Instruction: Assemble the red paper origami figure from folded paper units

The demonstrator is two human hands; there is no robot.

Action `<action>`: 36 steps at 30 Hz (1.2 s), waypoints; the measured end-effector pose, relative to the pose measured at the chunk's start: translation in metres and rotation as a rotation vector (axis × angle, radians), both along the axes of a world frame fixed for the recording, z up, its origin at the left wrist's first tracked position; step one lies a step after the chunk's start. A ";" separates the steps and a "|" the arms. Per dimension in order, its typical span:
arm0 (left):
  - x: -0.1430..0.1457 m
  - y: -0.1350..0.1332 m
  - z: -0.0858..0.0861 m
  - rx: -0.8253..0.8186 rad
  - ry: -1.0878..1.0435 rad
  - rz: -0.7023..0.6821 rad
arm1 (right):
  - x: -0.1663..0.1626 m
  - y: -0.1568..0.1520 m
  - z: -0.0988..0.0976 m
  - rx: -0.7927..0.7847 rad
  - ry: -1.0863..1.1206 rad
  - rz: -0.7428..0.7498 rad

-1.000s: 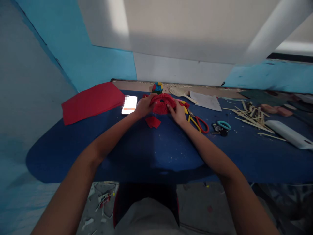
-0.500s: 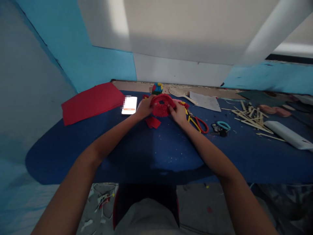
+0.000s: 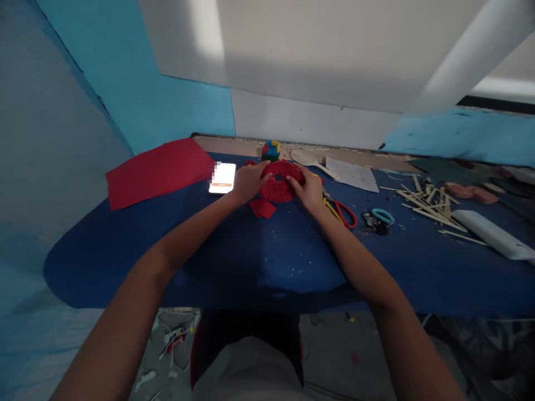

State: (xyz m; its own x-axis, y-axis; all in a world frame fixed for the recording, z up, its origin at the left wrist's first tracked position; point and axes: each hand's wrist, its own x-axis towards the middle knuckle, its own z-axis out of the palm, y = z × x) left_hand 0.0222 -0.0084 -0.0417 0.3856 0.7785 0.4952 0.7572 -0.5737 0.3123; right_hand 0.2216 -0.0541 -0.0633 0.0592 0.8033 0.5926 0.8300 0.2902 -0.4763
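Observation:
A red fringed ring point(image 3: 277, 191) with a dark hole in its middle is between my two hands, over the blue table point(image 3: 234, 250). My left hand point(image 3: 252, 181) grips its left edge, the thumb on top. On the right edge, my right hand point(image 3: 308, 186) pinches the ring with the thumb over its face. Just below the ring lies a small folded red piece point(image 3: 263, 208). Behind it stands a small multicoloured round object point(image 3: 271, 150). Red-and-yellow-handled pliers or scissors point(image 3: 346, 214) rest beside my right wrist, partly covered by it.
A large red sheet point(image 3: 159, 174) and a lit phone point(image 3: 222, 178) lie to the left. To the right are a keyring point(image 3: 378, 220), a white sheet point(image 3: 351, 174), many thin wooden sticks point(image 3: 434, 197) and a long white object point(image 3: 492, 234). A pale slotted spoon point(image 3: 307, 159) lies near the wall.
The ring has been tilted flatter, so its round face and central hole show more fully. My right hand has shifted slightly with its fingers reaching over the far edge.

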 end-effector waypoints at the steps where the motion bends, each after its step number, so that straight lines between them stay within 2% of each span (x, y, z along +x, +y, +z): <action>1: 0.000 -0.001 0.001 0.007 0.017 -0.006 | -0.001 0.001 0.000 -0.004 -0.017 -0.012; 9: 0.000 0.003 -0.002 0.079 -0.004 -0.085 | 0.000 0.009 -0.002 0.004 -0.081 -0.049; 14: 0.000 0.006 0.001 0.036 -0.041 -0.058 | -0.002 0.008 0.000 0.005 -0.113 -0.059; 20: -0.001 0.005 0.011 0.046 -0.079 -0.245 | -0.016 -0.001 0.012 0.015 -0.104 0.006; 27: 0.003 -0.005 0.015 0.130 0.024 -0.218 | -0.025 -0.007 0.019 0.006 -0.182 -0.013; 33: 0.004 -0.006 0.014 0.233 0.124 -0.222 | -0.023 -0.006 0.014 0.090 -0.281 -0.047; 36: 0.005 -0.005 0.014 0.227 0.148 -0.215 | -0.023 -0.005 0.012 0.114 -0.313 -0.062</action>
